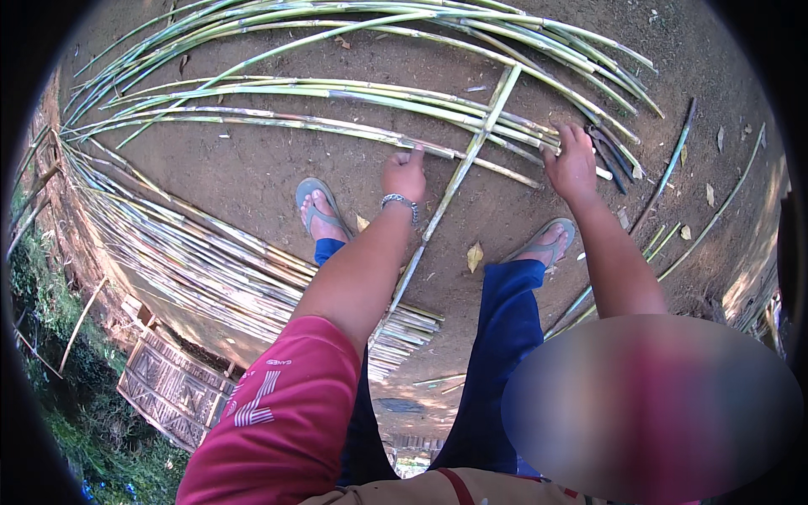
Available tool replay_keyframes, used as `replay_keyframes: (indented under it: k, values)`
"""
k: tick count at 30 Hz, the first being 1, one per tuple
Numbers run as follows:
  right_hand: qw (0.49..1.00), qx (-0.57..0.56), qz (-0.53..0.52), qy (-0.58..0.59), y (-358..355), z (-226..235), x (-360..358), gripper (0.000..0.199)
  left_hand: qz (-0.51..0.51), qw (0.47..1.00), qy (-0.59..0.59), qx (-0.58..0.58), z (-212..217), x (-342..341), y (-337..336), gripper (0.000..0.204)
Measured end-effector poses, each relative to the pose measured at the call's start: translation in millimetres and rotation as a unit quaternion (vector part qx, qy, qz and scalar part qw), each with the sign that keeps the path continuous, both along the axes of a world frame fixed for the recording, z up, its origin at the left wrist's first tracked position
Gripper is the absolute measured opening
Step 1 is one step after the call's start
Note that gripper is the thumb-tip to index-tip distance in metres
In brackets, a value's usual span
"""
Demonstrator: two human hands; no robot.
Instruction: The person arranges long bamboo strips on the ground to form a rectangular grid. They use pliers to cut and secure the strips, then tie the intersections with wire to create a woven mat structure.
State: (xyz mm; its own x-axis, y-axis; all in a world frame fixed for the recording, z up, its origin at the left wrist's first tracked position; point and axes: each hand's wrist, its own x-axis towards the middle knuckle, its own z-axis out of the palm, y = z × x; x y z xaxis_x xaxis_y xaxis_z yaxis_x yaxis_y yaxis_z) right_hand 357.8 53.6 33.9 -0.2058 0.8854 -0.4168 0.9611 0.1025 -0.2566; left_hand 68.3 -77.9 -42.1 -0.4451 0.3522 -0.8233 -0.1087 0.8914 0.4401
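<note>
My left hand (404, 178), with a chain bracelet at the wrist, is closed at a green-brown cane pole (362, 131), fingertips on it; its other fingers are partly hidden. Farther right, my right hand (574, 164) closes over another pole near its end (603, 173), fingers bent around it. Several long jointed poles lie side by side there, spreading leftward. Across them slants a straight green pole (454, 181), passing between my hands and down between my legs. Just beyond my right hand lies a dark long-handled cutting tool (608, 156), its handles apart.
A dense row of cut poles (227, 252) lies at the left, and more long poles (353, 27) curve across the far side. Thin sticks (673, 164) lie at right. Dry leaves (475, 257) dot the dirt near my sandalled feet. A woven panel (172, 387) stands lower left.
</note>
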Motion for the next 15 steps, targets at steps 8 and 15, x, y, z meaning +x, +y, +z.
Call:
replay_keyframes:
  k: [8,15]
  values:
    - [0.949,-0.183,-0.221,0.13,-31,-26,-66,0.038,0.227,0.973,-0.042,-0.007,-1,-56,34,0.041]
    - [0.99,-0.129,-0.044,0.04,-68,-40,-97,0.035,0.281,0.958,-0.046,0.036,-11,-64,29,0.045]
